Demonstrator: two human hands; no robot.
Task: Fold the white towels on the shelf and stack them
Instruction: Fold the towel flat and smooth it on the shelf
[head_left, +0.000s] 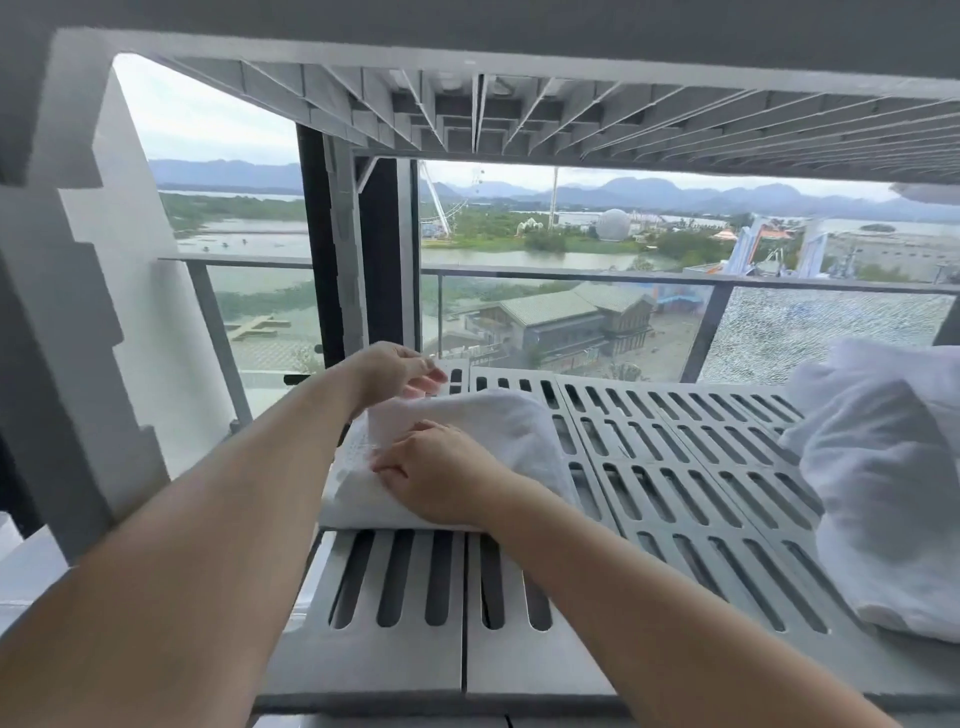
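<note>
The shelf (675, 467) was one of those grey plastic ones with long slots all over it, made of panels butted together, and it filled most of the lower half of the view. The folded towel (498, 431) sat at about 9 o'clock on it, flat on the slots near the left edge. At 3 o'clock was a loose pile of towels (883, 467), white and crumpled, well apart from the folded one.

The right hand (447, 478) rested on the near left part of the folded towel with its fingers bent down onto the cloth. I couldn't tell if it was pinching a layer or just pressing. The left hand (395, 371) hung just over the far edge at about 11 o'clock from the right one, with its fingers loosely curled and nothing visibly between them.

Up at 12 o'clock was the ribbed underside of the upper shelf (623, 119). A chunky grey post (78, 312) stood at 9 o'clock. Behind it all were a dark window frame (322, 234) and a glass railing (571, 291). Past those I could see water (493, 257), a grey-roofed building (571, 317), a white dome (613, 223) and hazy mountains (675, 195).
</note>
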